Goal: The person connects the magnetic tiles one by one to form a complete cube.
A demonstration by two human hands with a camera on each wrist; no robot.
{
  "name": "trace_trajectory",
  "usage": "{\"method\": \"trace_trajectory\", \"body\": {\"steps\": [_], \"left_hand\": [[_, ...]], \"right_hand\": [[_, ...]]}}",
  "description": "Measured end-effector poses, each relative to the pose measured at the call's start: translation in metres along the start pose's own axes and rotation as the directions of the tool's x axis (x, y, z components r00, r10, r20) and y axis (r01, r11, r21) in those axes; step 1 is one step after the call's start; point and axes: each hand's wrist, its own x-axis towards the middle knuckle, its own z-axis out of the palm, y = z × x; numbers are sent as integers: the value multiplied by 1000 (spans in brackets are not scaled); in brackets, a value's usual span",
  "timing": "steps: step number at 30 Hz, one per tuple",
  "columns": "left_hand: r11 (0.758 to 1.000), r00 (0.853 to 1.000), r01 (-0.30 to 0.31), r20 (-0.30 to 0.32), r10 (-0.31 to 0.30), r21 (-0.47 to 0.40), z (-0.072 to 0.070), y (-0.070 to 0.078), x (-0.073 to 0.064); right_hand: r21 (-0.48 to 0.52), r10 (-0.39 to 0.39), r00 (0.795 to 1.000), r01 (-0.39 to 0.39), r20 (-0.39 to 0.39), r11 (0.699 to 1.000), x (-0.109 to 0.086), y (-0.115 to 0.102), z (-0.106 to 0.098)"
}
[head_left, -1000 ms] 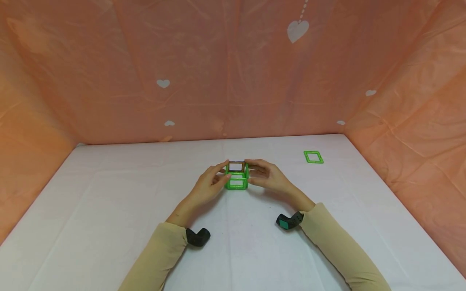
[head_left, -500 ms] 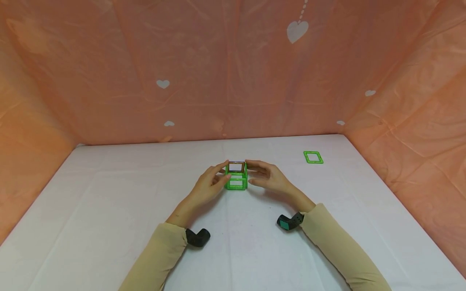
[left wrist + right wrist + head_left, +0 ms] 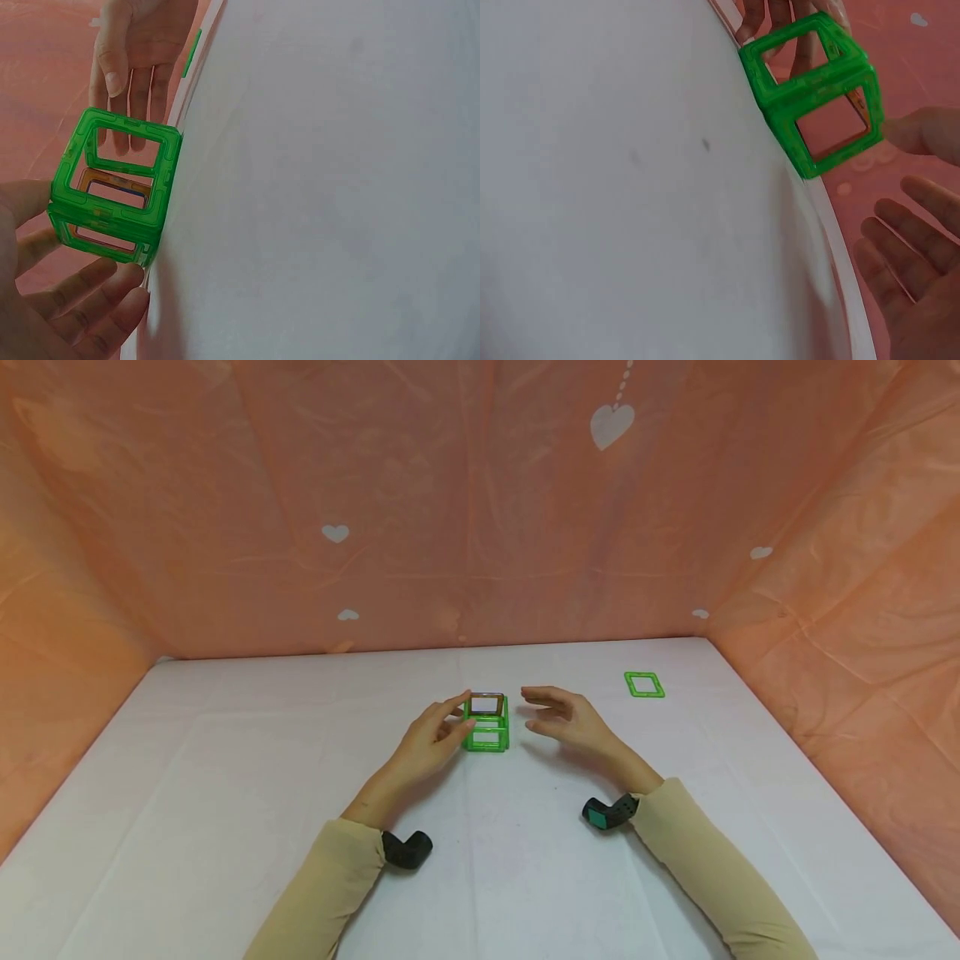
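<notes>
A small cube of green magnetic tiles (image 3: 487, 748) stands on the white table, with open square windows in its sides. One orange-brown tile (image 3: 486, 695) forms part of its far upper side. My left hand (image 3: 429, 743) holds the cube by its left side, thumb at the near upper edge and forefinger at the far one. In the left wrist view the cube (image 3: 101, 214) hides part of the other hand. Just right of the cube, my right hand (image 3: 576, 722) hovers apart from it, fingers loosely bent and holding nothing.
A loose green square tile (image 3: 630, 685) lies flat toward the back right of the white-covered table (image 3: 480, 868). An orange curtain (image 3: 480, 552) with white hearts closes off the back and both sides. Black wrist cameras (image 3: 408, 850) sit at both cuffs.
My right hand has let go of the cube and drawn away to the right, leaving a gap. The left hand and the cube stay about where they were.
</notes>
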Motion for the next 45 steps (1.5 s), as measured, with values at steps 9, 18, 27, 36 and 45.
{"method": "trace_trajectory", "body": {"steps": [9, 18, 27, 36, 45], "left_hand": [[1000, 1000, -19, -12, 19, 1, 0, -3, 0], [1000, 999, -29, -32, 29, -11, 0, -2, -1], [1000, 999, -19, -28, 19, -19, 1, -2, -2], [1000, 1000, -7, -16, 7, -30, 2, -1, -1], [1000, 1000, -2, -14, 2, -27, 2, -1, -1]], "right_hand": [[-40, 89, 993, -92, -78, 995, -5, 6, -20], [-66, 163, 977, -173, -136, 983, -9, 14, -43], [-106, 247, 944, -274, -218, 956, -14, 17, -64], [-172, 245, 927, -300, -284, 938, -16, 24, -80], [-219, 222, 916, -305, -333, 927, -23, 28, -90]]}}
